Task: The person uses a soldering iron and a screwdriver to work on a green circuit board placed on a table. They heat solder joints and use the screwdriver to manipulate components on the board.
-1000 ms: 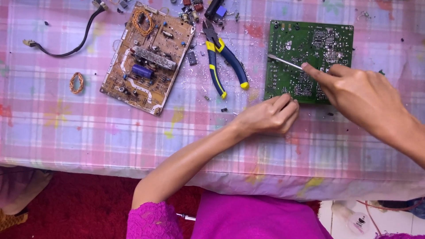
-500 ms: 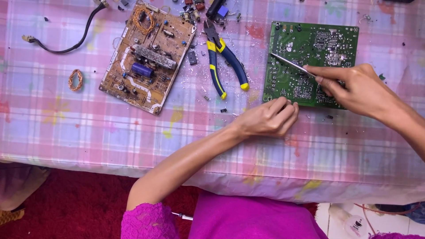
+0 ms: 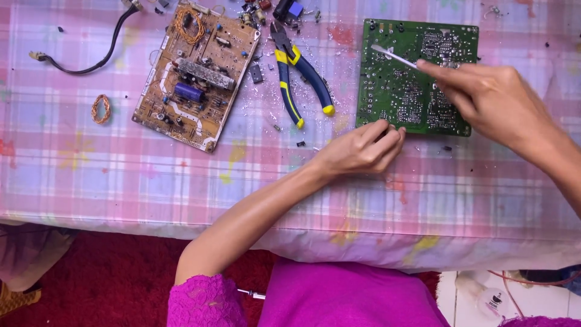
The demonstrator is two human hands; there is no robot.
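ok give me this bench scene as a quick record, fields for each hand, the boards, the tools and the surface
left hand: left hand rests on the cloth, fingertips at the lower edge of the green circuit board
right hand: right hand holds a thin metal tool, tip over the green board
other board: brown circuit board with components, lying apart to the left
tools: blue and yellow pliers between the boards
loose items: black cable, copper wire coil
surface: table with plaid cloth
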